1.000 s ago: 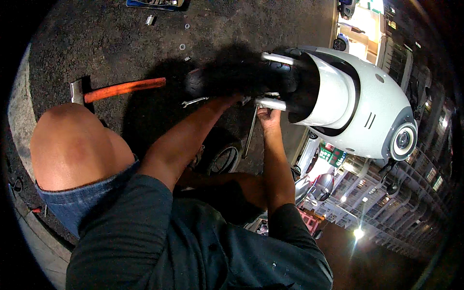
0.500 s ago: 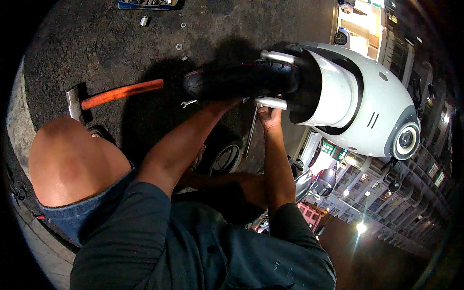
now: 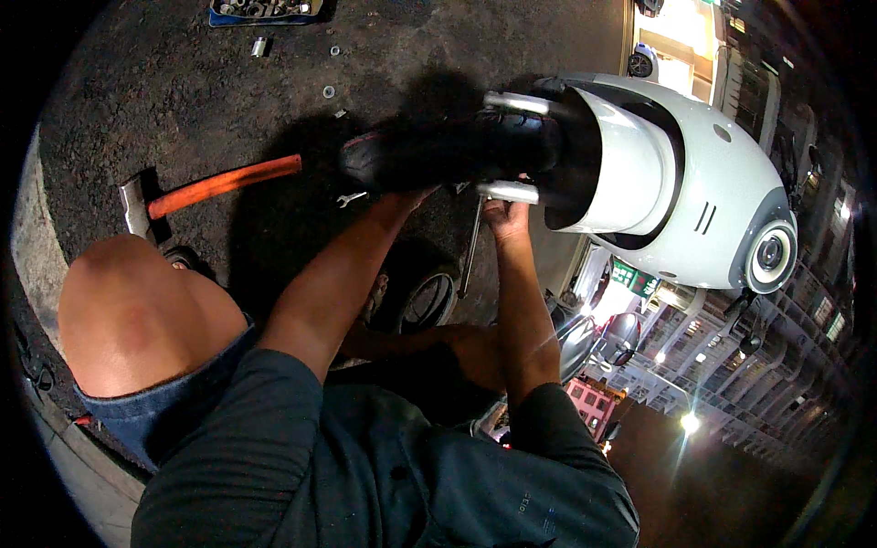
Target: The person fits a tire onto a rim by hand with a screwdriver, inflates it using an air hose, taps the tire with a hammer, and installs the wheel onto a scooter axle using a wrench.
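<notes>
Head view: left hand (image 3: 413, 194) reaching under black rubber scooter front tyre (image 3: 448, 151), grip hidden; right hand (image 3: 505, 216) pinching chrome fork leg (image 3: 508, 191). Orange-handled hammer (image 3: 215, 185) lying nearby on asphalt. Risk: wheel shifting, trapping fingers.

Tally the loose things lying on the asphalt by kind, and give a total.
Hammer: 1
Wrench: 1
Tray of parts: 1
Socket: 1
Washers or nuts: 3, as far as the small specks show
Total: 7
</notes>
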`<control>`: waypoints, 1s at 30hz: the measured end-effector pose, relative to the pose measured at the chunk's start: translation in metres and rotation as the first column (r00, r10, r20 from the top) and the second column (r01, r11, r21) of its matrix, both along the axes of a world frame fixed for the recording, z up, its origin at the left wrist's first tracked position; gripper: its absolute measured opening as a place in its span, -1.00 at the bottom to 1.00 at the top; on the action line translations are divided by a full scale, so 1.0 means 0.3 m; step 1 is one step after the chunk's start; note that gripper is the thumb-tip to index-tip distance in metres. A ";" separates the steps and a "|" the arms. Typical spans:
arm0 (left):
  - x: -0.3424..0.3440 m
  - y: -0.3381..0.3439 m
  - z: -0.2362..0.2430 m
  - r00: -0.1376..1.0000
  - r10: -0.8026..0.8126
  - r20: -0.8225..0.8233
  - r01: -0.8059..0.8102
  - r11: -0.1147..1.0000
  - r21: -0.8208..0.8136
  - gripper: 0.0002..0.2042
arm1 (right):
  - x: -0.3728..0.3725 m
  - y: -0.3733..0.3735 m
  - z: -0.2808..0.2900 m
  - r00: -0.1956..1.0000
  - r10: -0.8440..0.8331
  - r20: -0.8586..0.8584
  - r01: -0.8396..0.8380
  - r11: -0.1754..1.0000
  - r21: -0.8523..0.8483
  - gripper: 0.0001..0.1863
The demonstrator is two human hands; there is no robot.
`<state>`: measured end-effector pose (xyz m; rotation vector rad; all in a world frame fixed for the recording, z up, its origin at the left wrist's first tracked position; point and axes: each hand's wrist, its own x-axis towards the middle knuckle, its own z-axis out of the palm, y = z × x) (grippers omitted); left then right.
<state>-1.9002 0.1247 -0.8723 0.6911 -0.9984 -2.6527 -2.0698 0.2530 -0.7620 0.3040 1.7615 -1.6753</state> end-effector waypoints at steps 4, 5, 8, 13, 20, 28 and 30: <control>-0.009 0.009 0.001 1.000 -0.008 -0.006 0.008 1.000 -0.005 -0.27 | 0.003 0.019 0.014 1.000 -0.018 0.009 0.018 1.000 0.021 -0.61; -0.010 0.007 0.004 1.000 -0.004 -0.008 0.004 1.000 -0.009 -0.27 | 0.013 0.001 0.014 0.999 -0.036 0.013 0.036 0.999 0.014 -0.58; -0.004 -0.010 -0.003 1.000 0.002 -0.022 -0.002 1.000 -0.021 -0.28 | 0.051 -0.048 0.016 0.999 -0.050 -0.003 0.050 0.999 -0.006 -0.60; -0.016 -0.020 0.024 0.999 0.001 -0.055 -0.003 0.999 -0.047 -0.29 | 0.030 -0.017 0.026 0.998 0.035 -0.051 -0.033 0.998 0.048 -0.60; -0.041 -0.036 0.029 0.998 0.025 -0.063 -0.030 0.996 -0.079 -0.30 | -0.020 0.013 0.008 0.998 -0.009 0.068 0.011 0.999 -0.034 -0.56; -0.056 -0.067 0.026 0.995 0.065 -0.078 -0.076 0.987 -0.142 -0.32 | 0.045 -0.055 -0.001 0.998 -0.004 -0.058 0.006 1.000 0.027 -0.49; -0.066 -0.061 0.040 0.993 0.065 -0.098 -0.081 0.983 -0.166 -0.32 | 0.003 -0.005 -0.011 0.999 0.027 -0.031 -0.028 0.999 -0.037 -0.47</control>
